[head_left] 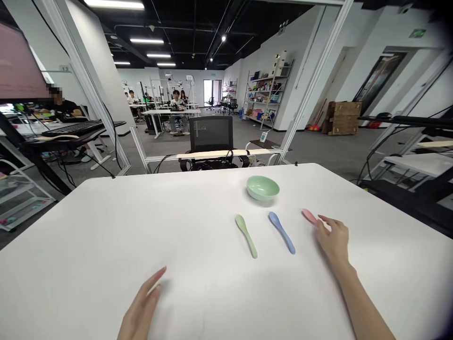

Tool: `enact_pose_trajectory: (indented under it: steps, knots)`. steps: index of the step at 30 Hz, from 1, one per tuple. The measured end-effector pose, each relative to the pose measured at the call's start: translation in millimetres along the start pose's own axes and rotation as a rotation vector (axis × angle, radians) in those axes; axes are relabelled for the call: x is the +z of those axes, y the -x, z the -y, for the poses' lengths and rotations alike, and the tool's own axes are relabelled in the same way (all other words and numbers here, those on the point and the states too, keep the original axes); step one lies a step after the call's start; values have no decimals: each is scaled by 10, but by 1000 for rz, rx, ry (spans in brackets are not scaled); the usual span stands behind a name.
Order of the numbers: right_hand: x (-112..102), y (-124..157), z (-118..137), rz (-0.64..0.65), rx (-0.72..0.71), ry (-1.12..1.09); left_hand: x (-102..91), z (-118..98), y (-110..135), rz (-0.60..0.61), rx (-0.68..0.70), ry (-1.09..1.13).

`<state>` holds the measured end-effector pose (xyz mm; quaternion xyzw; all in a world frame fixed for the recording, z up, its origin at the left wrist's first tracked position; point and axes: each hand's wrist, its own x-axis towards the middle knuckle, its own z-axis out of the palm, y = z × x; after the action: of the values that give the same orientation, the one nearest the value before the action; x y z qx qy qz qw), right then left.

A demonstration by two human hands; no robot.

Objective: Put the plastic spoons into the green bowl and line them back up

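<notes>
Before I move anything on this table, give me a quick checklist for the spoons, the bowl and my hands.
1. Right hand gripping the pink spoon: cannot tell; it lies over the spoon, and contact is unclear.
2. Pink spoon fully in view: not ok; the right hand hides its handle.
3. Left hand free: ok; it holds nothing.
4. Blue spoon and green spoon apart: ok; both lie flat on the white table, not touching.
5. Green bowl upright: ok; it stands beyond the spoons, touching none.
</notes>
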<state>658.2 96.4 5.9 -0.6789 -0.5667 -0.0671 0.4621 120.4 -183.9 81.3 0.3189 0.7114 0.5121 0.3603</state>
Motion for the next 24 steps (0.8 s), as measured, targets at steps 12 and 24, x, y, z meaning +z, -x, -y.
enact_pose_trajectory:
  steps: [12, 24]
  knots:
    - [257, 143, 304, 151, -197, -124, 844, -1246, -978, 99, -636, 861]
    - [289, 138, 325, 199, -269, -125, 810, -1055, -1276, 142, -114, 280]
